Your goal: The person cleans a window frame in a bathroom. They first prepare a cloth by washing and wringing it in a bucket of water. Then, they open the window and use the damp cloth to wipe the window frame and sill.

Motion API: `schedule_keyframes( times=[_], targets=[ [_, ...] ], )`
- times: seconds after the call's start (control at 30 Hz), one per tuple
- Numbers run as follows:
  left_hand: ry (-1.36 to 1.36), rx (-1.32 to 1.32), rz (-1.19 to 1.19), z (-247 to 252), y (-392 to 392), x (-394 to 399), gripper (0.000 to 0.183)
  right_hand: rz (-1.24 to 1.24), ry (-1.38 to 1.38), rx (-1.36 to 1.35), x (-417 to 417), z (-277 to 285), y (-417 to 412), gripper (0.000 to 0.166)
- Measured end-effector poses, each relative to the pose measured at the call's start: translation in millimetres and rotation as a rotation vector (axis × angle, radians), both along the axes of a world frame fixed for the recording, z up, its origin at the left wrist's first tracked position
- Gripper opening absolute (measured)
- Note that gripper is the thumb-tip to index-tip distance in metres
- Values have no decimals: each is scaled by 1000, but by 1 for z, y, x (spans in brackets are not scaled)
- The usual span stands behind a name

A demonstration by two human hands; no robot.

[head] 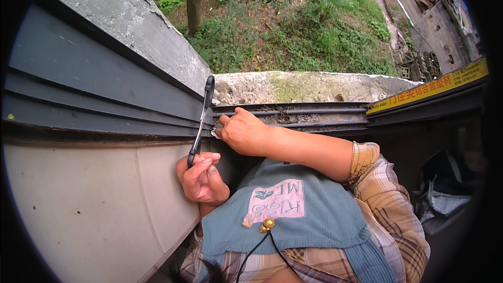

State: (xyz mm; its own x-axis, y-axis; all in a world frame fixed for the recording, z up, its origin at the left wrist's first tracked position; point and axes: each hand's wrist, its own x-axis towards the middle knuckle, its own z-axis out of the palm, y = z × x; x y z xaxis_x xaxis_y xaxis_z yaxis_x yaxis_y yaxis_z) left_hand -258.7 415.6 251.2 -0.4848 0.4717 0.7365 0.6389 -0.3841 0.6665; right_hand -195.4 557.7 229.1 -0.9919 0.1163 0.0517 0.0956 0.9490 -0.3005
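My left hand (202, 177) is raised in front of the window frame and holds a slim tool with black loop-like ends and a metal middle, which looks like black-handled scissors (202, 118) spread wide. The tool stands nearly upright, its upper end before the window corner. My right hand (244, 133) reaches across to the left end of the dirty sliding-window track (314, 118), fingers bent at the corner. A small whitish scrap (214, 133) shows beside its fingertips; whether the fingers pinch it is hidden.
A dark metal window frame (98, 74) rises at left above a pale panel (90, 196). Beyond the track is a rough concrete ledge (298, 86), dropping to a planted yard. A yellow sticker with writing (428, 86) marks the right frame. Bags (444, 196) lie at right.
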Motion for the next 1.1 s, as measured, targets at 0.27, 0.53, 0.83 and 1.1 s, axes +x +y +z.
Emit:
schedule_keyframes(
  times=[0.27, 0.53, 0.83, 1.1],
  targets=[
    [-16, 13, 6, -3, 1, -1, 16, -108, 8, -96, 19, 34, 20, 10],
    [-4, 15, 9, -5, 4, -3, 17, -124, 221, -314, -2, 3, 5, 14],
    [-31, 16, -9, -13, 6, -3, 21, 27, 64, -219, 2, 0, 12, 22],
    [-86, -13, -15, -10, 8, -3, 16, 67, -35, 53, -6, 3, 7, 16]
  ],
)
